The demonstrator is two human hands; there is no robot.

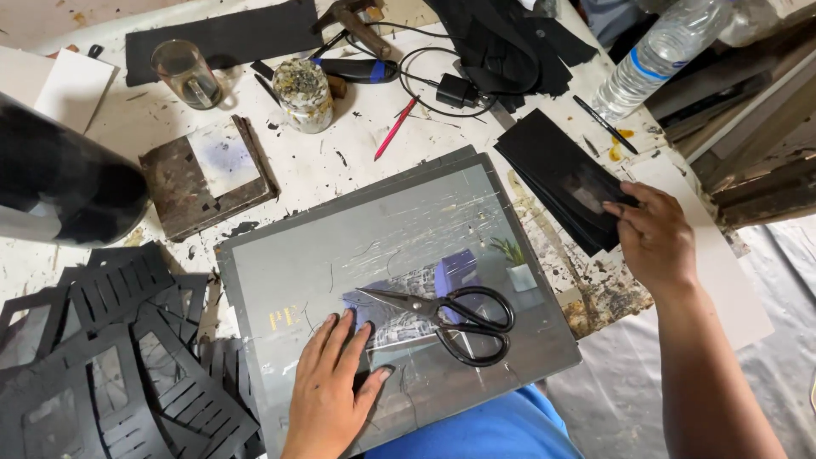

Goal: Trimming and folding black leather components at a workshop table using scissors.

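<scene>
The left hand (333, 387) lies flat, fingers spread, on a large grey scratched board (340, 246) near the counter's edge, just left of black-handled scissors (450, 319). The right hand (653, 234) pinches the top sheet of a stack of black cut sheets (552, 166) at far right.

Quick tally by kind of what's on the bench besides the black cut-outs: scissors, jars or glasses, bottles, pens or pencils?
Scissors: 1
Glass and jar: 2
Plastic water bottle: 1
Red pencil and black pen: 2
Total: 6
</scene>
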